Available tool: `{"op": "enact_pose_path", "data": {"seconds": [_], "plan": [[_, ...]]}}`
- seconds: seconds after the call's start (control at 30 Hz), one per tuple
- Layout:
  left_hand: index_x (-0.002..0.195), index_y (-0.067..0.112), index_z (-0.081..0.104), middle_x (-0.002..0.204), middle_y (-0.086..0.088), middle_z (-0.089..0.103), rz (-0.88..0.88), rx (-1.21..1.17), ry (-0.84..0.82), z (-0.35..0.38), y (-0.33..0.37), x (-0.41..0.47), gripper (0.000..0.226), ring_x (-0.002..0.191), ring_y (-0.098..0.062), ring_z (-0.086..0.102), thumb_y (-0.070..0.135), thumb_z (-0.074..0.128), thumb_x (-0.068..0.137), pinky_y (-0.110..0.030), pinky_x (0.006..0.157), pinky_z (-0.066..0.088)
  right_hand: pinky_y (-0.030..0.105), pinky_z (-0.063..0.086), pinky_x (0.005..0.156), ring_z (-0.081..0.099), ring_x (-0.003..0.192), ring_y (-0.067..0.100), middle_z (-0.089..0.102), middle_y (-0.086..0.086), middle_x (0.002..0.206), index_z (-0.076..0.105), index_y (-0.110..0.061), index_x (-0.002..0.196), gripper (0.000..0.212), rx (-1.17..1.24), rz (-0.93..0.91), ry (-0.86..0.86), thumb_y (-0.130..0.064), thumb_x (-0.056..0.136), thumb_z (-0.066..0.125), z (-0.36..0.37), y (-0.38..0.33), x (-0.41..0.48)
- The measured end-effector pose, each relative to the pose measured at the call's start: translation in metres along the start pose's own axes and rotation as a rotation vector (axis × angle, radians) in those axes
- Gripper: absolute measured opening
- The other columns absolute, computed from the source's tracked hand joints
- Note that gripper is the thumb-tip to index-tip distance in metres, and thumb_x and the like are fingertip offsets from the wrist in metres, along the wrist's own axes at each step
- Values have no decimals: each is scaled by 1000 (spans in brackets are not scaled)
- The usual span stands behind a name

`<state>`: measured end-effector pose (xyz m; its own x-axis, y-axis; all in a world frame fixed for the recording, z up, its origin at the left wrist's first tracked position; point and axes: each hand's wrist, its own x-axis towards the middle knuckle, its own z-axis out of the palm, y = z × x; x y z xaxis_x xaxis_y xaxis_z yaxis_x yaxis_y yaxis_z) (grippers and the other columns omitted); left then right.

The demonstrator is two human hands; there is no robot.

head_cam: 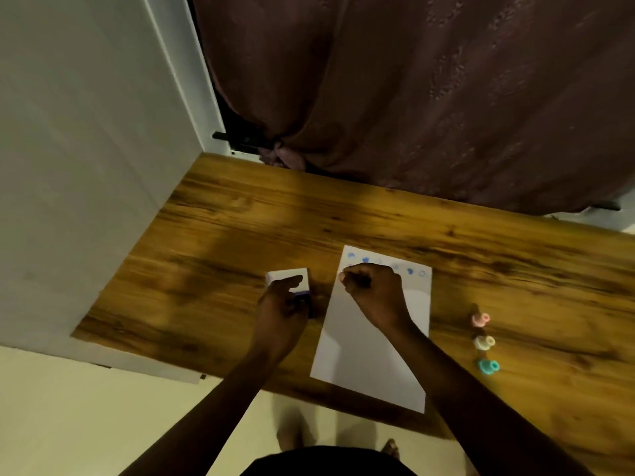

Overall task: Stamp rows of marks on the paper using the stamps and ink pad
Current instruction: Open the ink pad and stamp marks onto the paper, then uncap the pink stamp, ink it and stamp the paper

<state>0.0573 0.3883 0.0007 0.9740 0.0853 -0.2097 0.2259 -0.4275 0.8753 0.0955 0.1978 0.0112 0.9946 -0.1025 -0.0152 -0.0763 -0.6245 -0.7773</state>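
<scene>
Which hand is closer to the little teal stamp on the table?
The right hand. It is curled up at the top of the paper, up and to the left of the teal stamp. The left hand is farther away, past the paper, touching the ink pad.

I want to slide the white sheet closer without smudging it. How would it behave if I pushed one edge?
The paper lies flat and thin on the smooth wooden table, so it would probably slide easily. It looks floppy, and its near corner overhangs the table edge, so that part would likely droop. The right hand resting on it probably keeps it in place.
</scene>
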Motion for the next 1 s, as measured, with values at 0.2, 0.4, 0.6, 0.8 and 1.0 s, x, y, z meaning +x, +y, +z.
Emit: {"op": "enact_pose_path", "data": {"seconds": [0.2, 0.4, 0.6, 0.8, 1.0], "plan": [[134, 25, 61, 129, 8, 64, 78, 48, -40, 67, 34, -10, 43, 110, -10, 63, 15, 71, 94, -23, 88, 53, 18, 53, 90, 70, 94, 7, 78, -3, 109, 79, -19, 108, 23, -66, 62, 127, -32, 90, 73, -75, 29, -28], [133, 21, 62, 137, 2, 64, 157, 20, -172, 124, 57, -25, 44, 108, -10, 61, 12, 73, 92, -22, 90, 52, 28, 58, 80, 72, 83, 10, 78, -4, 97, 79, -16, 104, 19, -126, 85, 143, -25, 89, 74, -135, 73, -46], [131, 19, 63, 136, -2, 65, 162, 6, -264, 163, 68, -38, 43, 108, -12, 62, 9, 74, 91, -23, 92, 53, 32, 57, 82, 70, 97, 21, 71, 6, 115, 72, -16, 117, 38, -396, 213, 88, -33, 83, 76, -172, 132, -40], [132, 20, 63, 136, -1, 64, 127, 12, -273, 180, 73, -43, 42, 109, -12, 61, 10, 72, 92, -10, 85, 47, 34, 57, 80, 69, 99, 24, 70, 6, 114, 71, -13, 115, 40, -463, 260, -21, -38, 84, 76, -176, 149, -23], [133, 18, 63, 136, -1, 64, 105, -5, -253, 183, 75, -42, 42, 112, -14, 63, 10, 72, 93, -14, 89, 49, 26, 48, 64, 70, 86, 21, 74, 4, 97, 74, -15, 99, 21, -529, 248, -73, -32, 86, 74, -173, 157, -17]]}}
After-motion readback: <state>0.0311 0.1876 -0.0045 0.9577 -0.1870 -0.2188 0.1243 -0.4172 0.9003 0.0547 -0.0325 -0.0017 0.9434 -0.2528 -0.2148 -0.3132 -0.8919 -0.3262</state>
